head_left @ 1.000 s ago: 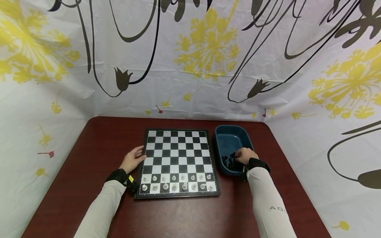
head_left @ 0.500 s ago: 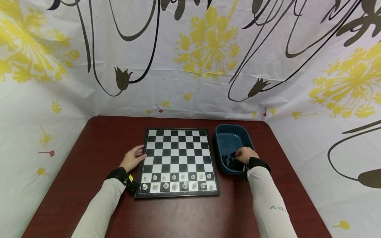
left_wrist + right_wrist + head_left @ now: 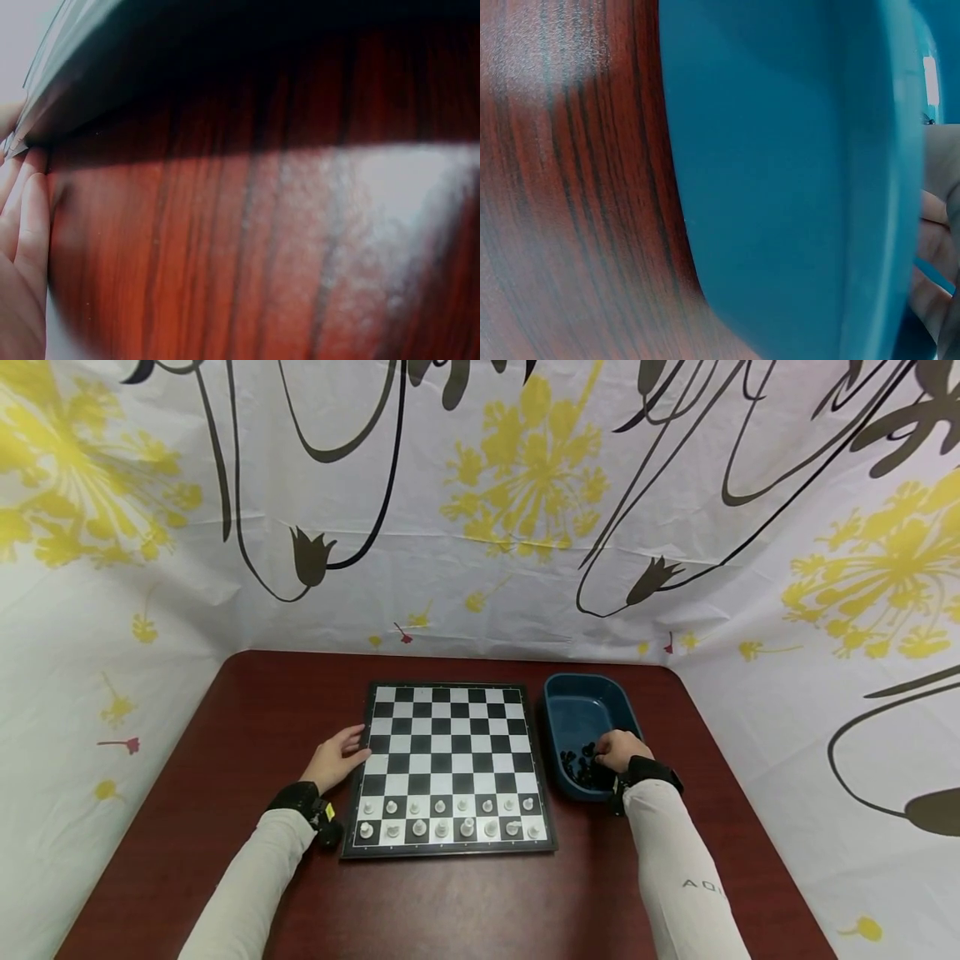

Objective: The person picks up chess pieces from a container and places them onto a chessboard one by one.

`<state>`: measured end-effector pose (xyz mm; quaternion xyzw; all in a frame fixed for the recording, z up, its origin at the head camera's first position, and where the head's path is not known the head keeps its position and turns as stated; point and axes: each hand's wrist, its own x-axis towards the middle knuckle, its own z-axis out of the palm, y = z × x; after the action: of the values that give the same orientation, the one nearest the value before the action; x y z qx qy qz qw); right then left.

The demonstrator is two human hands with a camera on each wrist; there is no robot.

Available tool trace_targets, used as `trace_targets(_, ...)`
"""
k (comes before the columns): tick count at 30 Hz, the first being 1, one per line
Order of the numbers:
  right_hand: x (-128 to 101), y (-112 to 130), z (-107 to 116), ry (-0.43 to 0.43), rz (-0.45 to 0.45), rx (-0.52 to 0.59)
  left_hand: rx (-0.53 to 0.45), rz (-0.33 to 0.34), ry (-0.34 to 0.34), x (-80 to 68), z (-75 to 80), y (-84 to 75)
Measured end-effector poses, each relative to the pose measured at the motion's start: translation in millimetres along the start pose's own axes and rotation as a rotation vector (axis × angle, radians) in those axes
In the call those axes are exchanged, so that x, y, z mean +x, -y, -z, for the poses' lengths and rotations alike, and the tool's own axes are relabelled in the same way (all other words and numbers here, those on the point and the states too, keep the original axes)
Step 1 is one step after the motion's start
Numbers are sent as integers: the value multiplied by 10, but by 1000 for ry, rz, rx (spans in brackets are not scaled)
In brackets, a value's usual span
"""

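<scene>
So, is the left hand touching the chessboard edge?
Touching. In the left wrist view the fingers lie against the chessboard edge; the head view shows the left hand there too.

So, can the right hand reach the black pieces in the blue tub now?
Probably yes: the right hand is already inside the open blue tub, directly at the black pieces, nothing covering them.

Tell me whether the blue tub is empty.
Not empty: the blue tub holds black chess pieces at its near end, where the right hand reaches in.
</scene>
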<state>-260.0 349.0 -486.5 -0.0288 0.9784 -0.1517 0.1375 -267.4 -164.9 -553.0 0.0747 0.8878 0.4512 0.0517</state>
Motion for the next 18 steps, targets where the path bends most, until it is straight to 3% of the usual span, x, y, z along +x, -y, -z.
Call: trace_targets(18,-23,18,199,11,3,8,-1,28,-4,7,-20,-2)
